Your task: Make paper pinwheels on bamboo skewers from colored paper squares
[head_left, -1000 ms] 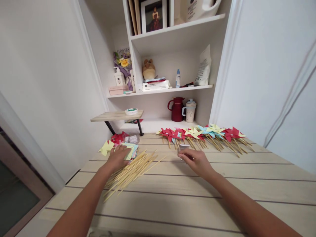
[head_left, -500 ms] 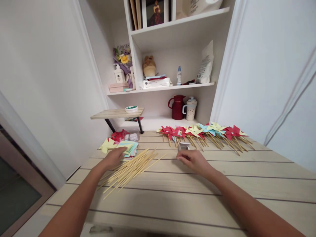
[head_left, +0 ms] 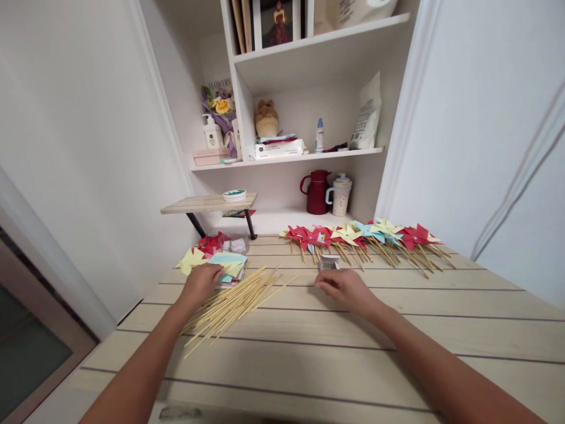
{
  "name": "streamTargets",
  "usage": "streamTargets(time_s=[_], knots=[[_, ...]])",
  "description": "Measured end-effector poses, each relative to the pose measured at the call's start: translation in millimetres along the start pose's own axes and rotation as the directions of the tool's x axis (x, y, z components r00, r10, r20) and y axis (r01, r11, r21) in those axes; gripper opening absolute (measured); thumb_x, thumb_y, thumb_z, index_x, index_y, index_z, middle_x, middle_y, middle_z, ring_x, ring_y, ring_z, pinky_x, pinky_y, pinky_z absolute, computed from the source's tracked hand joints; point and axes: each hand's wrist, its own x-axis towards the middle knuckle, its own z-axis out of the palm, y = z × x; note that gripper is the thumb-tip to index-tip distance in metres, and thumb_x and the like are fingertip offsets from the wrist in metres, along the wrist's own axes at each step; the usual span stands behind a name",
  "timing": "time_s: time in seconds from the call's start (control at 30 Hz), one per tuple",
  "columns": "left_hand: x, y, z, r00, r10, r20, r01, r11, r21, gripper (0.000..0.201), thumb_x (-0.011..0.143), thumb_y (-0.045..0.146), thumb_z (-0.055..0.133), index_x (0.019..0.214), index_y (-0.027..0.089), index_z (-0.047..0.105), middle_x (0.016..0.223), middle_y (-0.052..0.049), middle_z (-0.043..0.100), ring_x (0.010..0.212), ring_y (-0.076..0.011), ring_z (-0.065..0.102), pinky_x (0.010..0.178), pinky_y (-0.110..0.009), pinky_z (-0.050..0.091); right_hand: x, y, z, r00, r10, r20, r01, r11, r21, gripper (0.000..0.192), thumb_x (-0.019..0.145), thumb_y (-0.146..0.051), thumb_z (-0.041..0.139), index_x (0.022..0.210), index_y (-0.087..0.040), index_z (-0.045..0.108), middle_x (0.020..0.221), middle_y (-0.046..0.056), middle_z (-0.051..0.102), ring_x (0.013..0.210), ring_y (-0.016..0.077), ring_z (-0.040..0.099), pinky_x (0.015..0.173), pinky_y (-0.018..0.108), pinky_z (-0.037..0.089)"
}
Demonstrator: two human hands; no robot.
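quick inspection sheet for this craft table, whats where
surface: pale plank table.
job's things: loose wooden sticks; stack of coloured paper squares; row of finished pinwheels; small white box.
clutter: red paper pieces at the back left.
grippers: left hand on the paper stack's near edge and the sticks; right hand just before the white box, grip unclear.
cables: nothing seen.
surroundings: white shelves with red jug, speckled cup, bottles.

Pale matt wood-grain planks make up the counter (head_left: 335, 347), on which lie thin bare wooden sticks (head_left: 233, 300), matt coloured paper squares (head_left: 227, 263) and folded paper pinwheels (head_left: 362, 234).
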Motion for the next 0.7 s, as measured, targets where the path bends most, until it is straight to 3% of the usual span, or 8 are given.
streamTargets(time_s=[0.1, 0.2, 0.23, 0.3, 0.43, 0.53, 0.6, 0.7], knots=[[3, 15, -6.7, 0.988, -0.011, -0.155, 0.017, 0.999, 0.032, 0.03, 0.092, 0.029, 0.044, 0.089, 0.021, 0.073, 0.1, -0.011, 0.076, 0.096, -0.0278, 0.066, 0.089, -0.037, 0.043, 2, -7, 1, 0.98, 0.193, -0.039, -0.165, 0.912, 0.375, 0.022, 0.087, -0.038, 0.061, 0.076, -0.02, 0.067, 0.062, 0.0, 0.065, 0.052, 0.0137, 0.055, 0.057, 0.026, 0.043], [8, 48, -14.0, 0.942, 0.008, -0.336, 0.004, 0.999, 0.035, 0.03, 0.095, 0.029, 0.043, 0.097, 0.02, 0.072, 0.105, -0.012, 0.076, 0.1, -0.0285, 0.066, 0.093, -0.042, 0.042, 2, -19, 4, 0.941, 0.312, 0.132, -0.302, 0.595, 0.745, 0.033, 0.088, -0.048, 0.061, 0.088, -0.016, 0.069, 0.076, 0.005, 0.071, 0.058, 0.0144, 0.063, 0.061, 0.027, 0.05], [9, 63, -15.6, 0.888, 0.085, -0.451, -0.078, 0.996, 0.035, 0.028, 0.095, 0.029, 0.047, 0.095, 0.019, 0.072, 0.1, -0.011, 0.077, 0.096, -0.0281, 0.067, 0.091, -0.042, 0.043, 1, -23, 6, 0.922, 0.316, 0.222, -0.358, 0.486, 0.797, 0.037, 0.09, -0.05, 0.059, 0.092, -0.015, 0.069, 0.084, 0.009, 0.074, 0.064, 0.0163, 0.067, 0.064, 0.029, 0.052], [8, 98, -16.3, 0.732, 0.271, -0.625, -0.275, 0.957, 0.093, 0.023, 0.095, 0.023, 0.049, 0.094, 0.018, 0.072, 0.095, -0.009, 0.077, 0.092, -0.0254, 0.068, 0.09, -0.042, 0.043, 0, -29, 9, 0.879, 0.315, 0.357, -0.446, 0.28, 0.85, 0.045, 0.093, -0.055, 0.053, 0.101, -0.013, 0.068, 0.098, 0.015, 0.075, 0.079, 0.0205, 0.073, 0.071, 0.031, 0.055], [-5, 164, -0.8, 0.436, 0.646, -0.626, -0.562, 0.739, 0.371, 0.023, 0.094, 0.011, 0.05, 0.105, 0.016, 0.069, 0.105, -0.008, 0.077, 0.099, -0.023, 0.068, 0.103, -0.047, 0.036, 0, -38, 7, 0.878, 0.245, 0.41, -0.414, -0.037, 0.909, 0.049, 0.094, -0.06, 0.049, 0.112, -0.017, 0.063, 0.098, 0.011, 0.076, 0.087, 0.022, 0.073, 0.079, 0.034, 0.055], [-13, 194, 23.2, 0.316, 0.734, -0.601, -0.649, 0.629, 0.427, 0.024, 0.092, 0.006, 0.052, 0.108, 0.014, 0.069, 0.108, -0.008, 0.077, 0.103, -0.0219, 0.067, 0.109, -0.047, 0.033, -3, -45, -2, 0.897, 0.311, 0.313, -0.293, -0.11, 0.95, 0.031, 0.087, -0.044, 0.067, 0.107, -0.02, 0.065, 0.09, 0.005, 0.076, 0.08, 0.017, 0.071, 0.076, 0.028, 0.054], [-15, 206, 38.4, 0.308, 0.734, -0.606, -0.658, 0.624, 0.422, 0.023, 0.091, 0.006, 0.055, 0.106, 0.016, 0.07, 0.11, -0.008, 0.076, 0.106, -0.0216, 0.066, 0.112, -0.048, 0.03, -4, -47, -7, 0.895, 0.38, 0.235, -0.222, -0.078, 0.972, 0.033, 0.077, -0.03, 0.078, 0.105, -0.019, 0.065, 0.088, 0.004, 0.075, 0.075, 0.0158, 0.069, 0.071, 0.025, 0.053], [-14, 215, 52.9, 0.352, 0.71, -0.61, -0.65, 0.655, 0.387, 0.023, 0.09, 0.009, 0.059, 0.109, 0.018, 0.07, 0.116, -0.009, 0.073, 0.111, -0.0234, 0.062, 0.114, -0.05, 0.026, -5, -46, -13, 0.863, 0.486, 0.139, -0.156, -0.005, 0.988, 0.046, 0.063, -0.017, 0.081, 0.106, -0.017, 0.066, 0.077, 0.002, 0.074, 0.065, 0.0153, 0.066, 0.062, 0.024, 0.051]])
